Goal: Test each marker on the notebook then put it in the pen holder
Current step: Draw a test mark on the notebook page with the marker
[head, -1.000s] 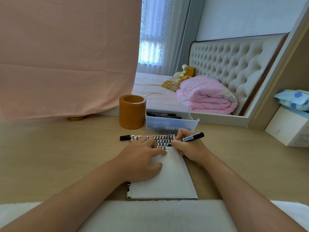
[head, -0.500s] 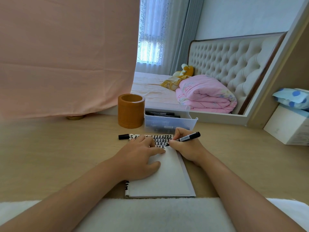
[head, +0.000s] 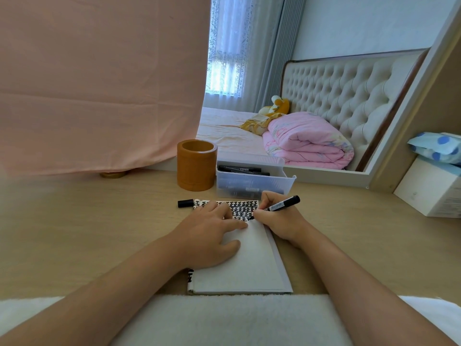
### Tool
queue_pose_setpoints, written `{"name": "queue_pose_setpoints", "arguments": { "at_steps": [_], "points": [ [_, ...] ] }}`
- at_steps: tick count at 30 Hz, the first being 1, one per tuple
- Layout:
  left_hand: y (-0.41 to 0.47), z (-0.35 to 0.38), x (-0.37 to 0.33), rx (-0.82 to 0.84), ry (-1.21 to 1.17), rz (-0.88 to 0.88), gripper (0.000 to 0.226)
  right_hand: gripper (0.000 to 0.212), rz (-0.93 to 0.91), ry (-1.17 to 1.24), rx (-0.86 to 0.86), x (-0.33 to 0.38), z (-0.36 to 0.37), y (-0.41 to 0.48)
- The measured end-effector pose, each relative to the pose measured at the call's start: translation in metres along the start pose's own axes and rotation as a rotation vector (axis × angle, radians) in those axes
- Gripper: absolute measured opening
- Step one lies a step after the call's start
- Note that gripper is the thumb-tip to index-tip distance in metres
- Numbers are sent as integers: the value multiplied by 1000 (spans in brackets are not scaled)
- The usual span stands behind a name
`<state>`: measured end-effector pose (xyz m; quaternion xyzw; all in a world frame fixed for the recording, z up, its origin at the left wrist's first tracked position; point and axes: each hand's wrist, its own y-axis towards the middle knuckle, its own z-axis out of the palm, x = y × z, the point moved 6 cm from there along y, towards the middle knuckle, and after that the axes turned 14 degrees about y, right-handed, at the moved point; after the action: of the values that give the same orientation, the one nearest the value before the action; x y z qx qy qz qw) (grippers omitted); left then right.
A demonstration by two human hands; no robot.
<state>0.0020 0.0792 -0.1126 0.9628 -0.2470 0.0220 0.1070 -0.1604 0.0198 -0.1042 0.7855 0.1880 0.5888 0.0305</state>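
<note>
Wooden desk (head: 87, 233) by the bed, notebook (head: 249, 265) open. Left hand (head: 207, 236) presses flat, fingers spread; right hand (head: 277, 221) pinches the marker (head: 279, 205), tip on the page.

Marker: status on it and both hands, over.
Left hand flat on notebook. Right hand grips marker, tip at the page beside black test marks. Cap off, on desk by notebook; nothing blocks pen holder.

Notebook (head: 249, 265) on the desk (head: 99, 233) up front, left hand (head: 209, 236) flat on it, right hand (head: 279, 221) with marker (head: 279, 205) at its right edge; cap (head: 185, 203) off the far-left corner; behind, pen holder (head: 196, 168) left of the marker bin (head: 252, 187)
</note>
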Motion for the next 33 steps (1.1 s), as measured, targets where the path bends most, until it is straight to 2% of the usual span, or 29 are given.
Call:
{"name": "queue_pose_setpoints", "arguments": {
  "at_steps": [11,20,26,29,31,33],
  "points": [
    [-1,-1,-1,-1,8,4,52,27,3,8,54,0,1,-1],
    [-1,1,1,-26,9,2,52,27,18,15,32,-1,0,-1],
    [-1,0,2,-38,-15,1,51,22,70,262,-54,3,-8,-3],
    [-2,-8,6,-91,-199,-34,46,17,17,330,-113,20,-10,0],
    [-3,-16,16,-190,-405,-100,37,13,-7,352,-122,29,-8,1],
    [-5,-24,32,-320,-468,-170,28,5,-6,379,-65,36,-2,1]
  ]
}}
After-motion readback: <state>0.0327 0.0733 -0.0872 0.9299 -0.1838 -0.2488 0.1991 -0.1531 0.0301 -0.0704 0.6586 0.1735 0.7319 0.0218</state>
